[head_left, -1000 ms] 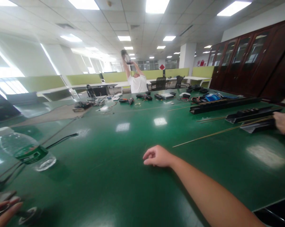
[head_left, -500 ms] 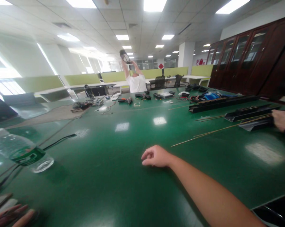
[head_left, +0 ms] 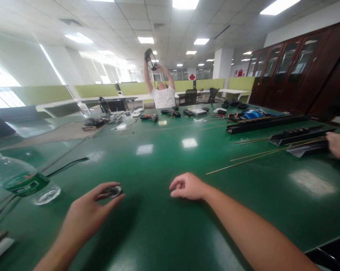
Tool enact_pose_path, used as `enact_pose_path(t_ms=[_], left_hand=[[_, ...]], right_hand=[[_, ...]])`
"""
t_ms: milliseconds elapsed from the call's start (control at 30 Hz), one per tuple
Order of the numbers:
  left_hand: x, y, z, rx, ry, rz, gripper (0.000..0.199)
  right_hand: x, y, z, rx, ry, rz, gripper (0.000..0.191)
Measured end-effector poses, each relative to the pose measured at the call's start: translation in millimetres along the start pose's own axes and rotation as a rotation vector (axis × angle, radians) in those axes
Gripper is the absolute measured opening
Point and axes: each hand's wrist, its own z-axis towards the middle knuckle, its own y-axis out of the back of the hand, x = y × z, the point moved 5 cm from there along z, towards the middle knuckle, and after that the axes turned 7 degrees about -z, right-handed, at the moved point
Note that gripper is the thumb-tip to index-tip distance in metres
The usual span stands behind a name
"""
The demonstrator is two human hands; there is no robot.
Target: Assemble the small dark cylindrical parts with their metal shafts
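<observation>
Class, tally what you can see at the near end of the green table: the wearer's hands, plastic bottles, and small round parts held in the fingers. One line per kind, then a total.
Wearer's hands: 2 (left hand, right hand)
Plastic bottles: 1 (bottle, lying on its side)
Small round parts: 1 (dark round part, pinched in the left fingers)
Total: 4

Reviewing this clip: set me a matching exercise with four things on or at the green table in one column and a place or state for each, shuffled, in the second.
Things:
1. left hand
2. right hand
3. water bottle
4. thin brass rods

Places or states:
A. lying on its side at the left edge of the table
B. loosely curled, resting on the tabletop, holding nothing
C. stretched across the table's right part, towards the black trays
D. pinching a small dark round part between thumb and fingers

Pairs: 1-D, 2-B, 3-A, 4-C
</observation>
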Motion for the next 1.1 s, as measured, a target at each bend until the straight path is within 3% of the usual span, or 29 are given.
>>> enact_pose_path(t_ms=[67,167,233,333,433,767,1100], left_hand=[[-31.6,-38.1,18.0,0.082,-0.139,-0.034,0.035],[-68.2,-86.3,34.2,0.098,-0.313,-0.098,0.027],[-75.1,-109.5,35.9,0.109,-0.359,-0.127,0.023],[-68.7,-129.1,29.4,0.166,-0.402,-0.170,0.021],[-61.0,-133.7,22.5,0.227,-0.429,-0.220,0.021],[-68.2,-133.5,18.7,0.227,-0.417,-0.358,0.030],[-67.8,-132.0,20.0,0.207,-0.430,-0.388,0.015]], right_hand=[[0.1,1.8,-0.5,-0.053,-0.009,0.027,0.030],[-1.3,8.1,-0.6,-0.192,-0.029,0.044,0.031],[-3.3,12.9,-0.4,-0.291,-0.038,0.018,0.034],[-5.6,15.2,0.6,-0.360,-0.030,-0.032,0.038],[-5.1,11.4,1.2,-0.349,-0.006,-0.064,0.040],[-0.6,6.4,-4.3,-0.352,0.024,-0.149,0.037],[8.8,3.4,-6.4,-0.355,0.070,-0.206,0.030]])
